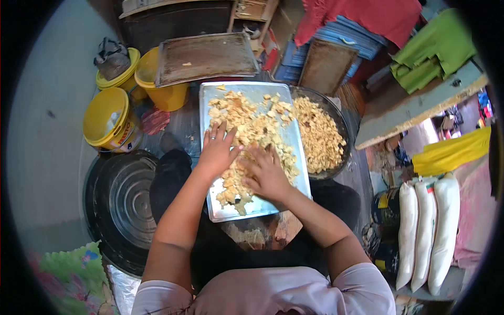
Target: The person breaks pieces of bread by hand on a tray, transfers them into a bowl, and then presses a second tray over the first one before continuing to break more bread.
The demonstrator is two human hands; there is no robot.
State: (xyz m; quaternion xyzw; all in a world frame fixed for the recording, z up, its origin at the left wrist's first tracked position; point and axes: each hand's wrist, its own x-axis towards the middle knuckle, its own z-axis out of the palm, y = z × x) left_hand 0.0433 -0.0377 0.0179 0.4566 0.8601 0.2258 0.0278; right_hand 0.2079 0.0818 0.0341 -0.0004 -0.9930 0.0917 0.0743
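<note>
A silver metal tray [264, 207] lies before me, spread with yellowish broken crumbly pieces [244, 113] that look like bread or cake. My left hand [217, 154] rests palm down on the left part of the pieces, fingers spread, a ring on one finger. Over the lower middle of the tray, my right hand [266, 173] lies on the pieces with its fingers stretched out, slightly blurred. What is under both palms is hidden. A few darker bits show near the tray's front edge. Right of the tray stands a round dark pan [344, 123] full of similar pieces [318, 137].
An empty black round basin [128, 202] is at left, below several yellow buckets [107, 118]. Worn baking trays [207, 59] stand behind the metal tray. A wooden board [409, 107] juts in at upper right. Long white filled bags [428, 231] lie at lower right.
</note>
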